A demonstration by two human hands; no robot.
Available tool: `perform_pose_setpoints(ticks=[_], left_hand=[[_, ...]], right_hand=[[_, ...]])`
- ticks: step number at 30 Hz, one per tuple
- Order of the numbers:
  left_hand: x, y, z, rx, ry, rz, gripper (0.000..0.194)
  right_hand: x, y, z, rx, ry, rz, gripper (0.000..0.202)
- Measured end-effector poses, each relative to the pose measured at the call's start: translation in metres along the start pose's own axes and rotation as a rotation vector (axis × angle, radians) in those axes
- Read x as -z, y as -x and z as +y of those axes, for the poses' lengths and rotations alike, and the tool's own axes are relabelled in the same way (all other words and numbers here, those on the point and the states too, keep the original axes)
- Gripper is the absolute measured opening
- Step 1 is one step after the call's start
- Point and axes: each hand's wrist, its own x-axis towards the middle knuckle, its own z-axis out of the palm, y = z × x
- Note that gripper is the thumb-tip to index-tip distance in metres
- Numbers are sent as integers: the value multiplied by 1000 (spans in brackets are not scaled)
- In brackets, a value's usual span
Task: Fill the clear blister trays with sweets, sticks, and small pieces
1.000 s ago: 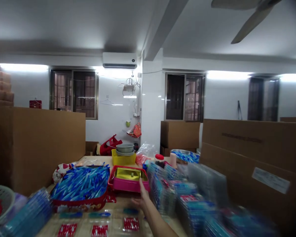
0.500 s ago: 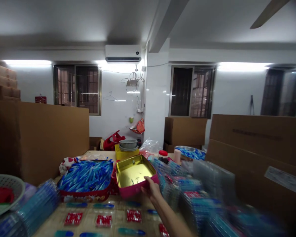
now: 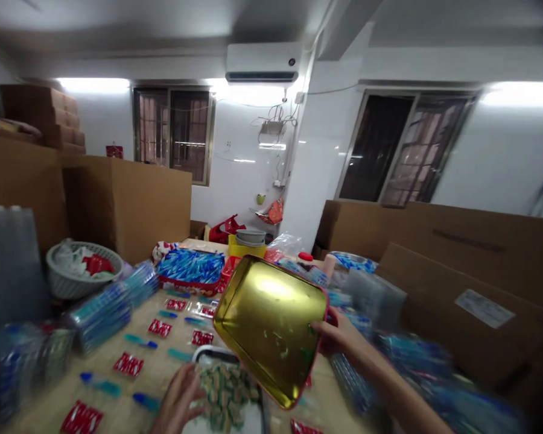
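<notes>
Here, the right hand grips a tilted, gold-lined rectangular tin; the open left hand is nearer the pale tray of green-and-tan pieces.

Right hand gripping, left hand open

L hand blurred; tray cut off at bottom edge.
</notes>
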Motion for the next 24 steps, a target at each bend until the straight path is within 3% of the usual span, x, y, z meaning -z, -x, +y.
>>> perform_pose_setpoints(ticks=[3, 6, 8, 10, 12, 14, 16, 20, 24], left_hand=[[-13, 5, 8, 29, 155, -18, 74], [-14, 8, 6, 151, 186, 24, 50], [-12, 9, 3, 135, 134, 42, 41], [-10, 9, 1, -25, -124, 77, 37], [-14, 7, 3, -272, -602, 89, 30], [-22, 5, 8, -433, -1013, 59, 21], [-34, 1, 11, -457, -1191, 7, 14], [-54, -6, 9, -399, -1342, -49, 17], [-56, -7, 1, -373, -1445, -49, 24]], right_hand=[[-6, 24, -13, 21, 108, -30, 56], [-16, 45, -24, 62, 125, -64, 56], [-22, 56, -29, 82, 124, -85, 56], [-26, 64, -32, 95, 146, -109, 57], [-28, 69, -33, 105, 185, -134, 56], [-30, 73, -35, 121, 221, -167, 54], [-33, 78, -39, 164, 253, -174, 55], [-39, 91, -46, 280, 333, -132, 62], [-47, 106, -49, 308, 300, -127, 67]])
